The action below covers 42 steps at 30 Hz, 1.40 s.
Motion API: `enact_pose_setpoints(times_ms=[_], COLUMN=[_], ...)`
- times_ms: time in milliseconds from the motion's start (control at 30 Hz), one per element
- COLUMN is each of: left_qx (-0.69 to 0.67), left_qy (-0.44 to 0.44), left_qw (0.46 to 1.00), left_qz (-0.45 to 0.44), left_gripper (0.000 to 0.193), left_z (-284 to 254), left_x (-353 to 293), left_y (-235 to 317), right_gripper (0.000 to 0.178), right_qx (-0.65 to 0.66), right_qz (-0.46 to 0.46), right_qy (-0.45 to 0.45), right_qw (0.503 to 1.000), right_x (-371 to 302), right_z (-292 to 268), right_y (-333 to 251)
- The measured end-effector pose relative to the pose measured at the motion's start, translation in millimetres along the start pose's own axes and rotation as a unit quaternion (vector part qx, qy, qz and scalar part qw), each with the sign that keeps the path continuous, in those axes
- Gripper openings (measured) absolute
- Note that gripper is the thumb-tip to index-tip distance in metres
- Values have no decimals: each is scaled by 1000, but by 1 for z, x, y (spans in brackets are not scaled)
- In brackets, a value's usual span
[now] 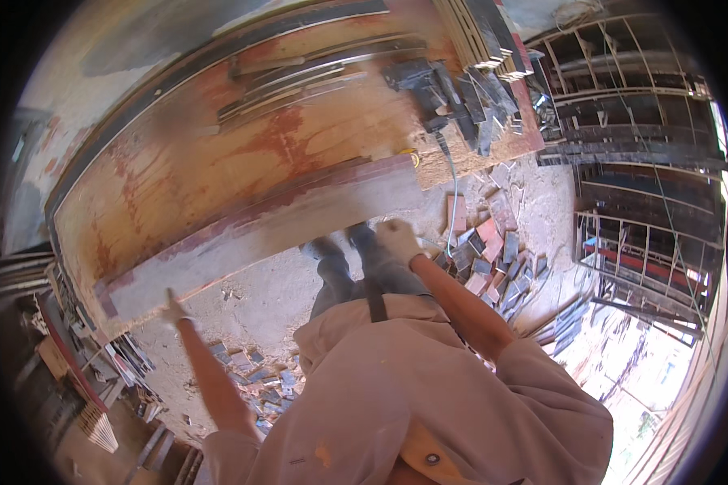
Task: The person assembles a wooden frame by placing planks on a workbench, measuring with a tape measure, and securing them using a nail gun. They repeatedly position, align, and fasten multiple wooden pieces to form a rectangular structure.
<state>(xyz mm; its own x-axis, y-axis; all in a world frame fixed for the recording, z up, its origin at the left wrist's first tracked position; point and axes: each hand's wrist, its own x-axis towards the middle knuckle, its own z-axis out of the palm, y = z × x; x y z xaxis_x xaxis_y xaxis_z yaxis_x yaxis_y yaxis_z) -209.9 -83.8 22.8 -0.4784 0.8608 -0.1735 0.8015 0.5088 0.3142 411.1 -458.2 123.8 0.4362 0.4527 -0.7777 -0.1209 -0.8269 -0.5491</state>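
Observation:
A long grey board (291,230) with worn reddish patches along its far edge lies slantwise on the near side of a big wooden tabletop. At its left end, my left hand (172,310), in a pale glove, is closed on the near edge with the thumb on top. Just off the near edge toward the right end is my right hand (398,242), also gloved, its fingers curled. Whether it touches the board or holds something small is hidden. A small yellow object (412,155) sits by the board's right end.
The stained tabletop (170,170) carries thin strips (291,77), stacked planks (469,32) and a dark tool (441,93); a pale cable (455,194) hangs down. Offcuts (493,242) litter the floor to the right, more (259,380) behind my left arm. A slatted rack (639,170) stands right.

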Motion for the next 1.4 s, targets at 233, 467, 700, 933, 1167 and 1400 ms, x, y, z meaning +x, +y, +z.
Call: enact_pose_setpoints(times_ms=[233,467,700,933,1167,1400], left_qx=[-455,-500,-452,-476,-450,-152], left_qy=[-363,-341,-379,-270,-295,23], left_qw=[681,703,727,733,773,979], left_qz=[-443,-374,-351,-404,-336,132], left_gripper=[107,61,47,52,70,62], left_z=[146,139,108,126,130,135], left_x=[-263,-211,-166,-176,-146,-217], left_y=[134,132,135,137,139,267], right_gripper=[84,92,89,86,93,74], right_qx=[-49,-130,-55,43,-73,-351], right_qz=[-27,-45,8,-87,-86,-287], right_qy=[284,210,81,170,140,233], right_qw=[957,968,995,981,984,860], right_x=[96,142,153,134,168,200], right_z=[-108,-27,6,20,19,-66], right_y=[37,18,-11,-39,-71,-176])
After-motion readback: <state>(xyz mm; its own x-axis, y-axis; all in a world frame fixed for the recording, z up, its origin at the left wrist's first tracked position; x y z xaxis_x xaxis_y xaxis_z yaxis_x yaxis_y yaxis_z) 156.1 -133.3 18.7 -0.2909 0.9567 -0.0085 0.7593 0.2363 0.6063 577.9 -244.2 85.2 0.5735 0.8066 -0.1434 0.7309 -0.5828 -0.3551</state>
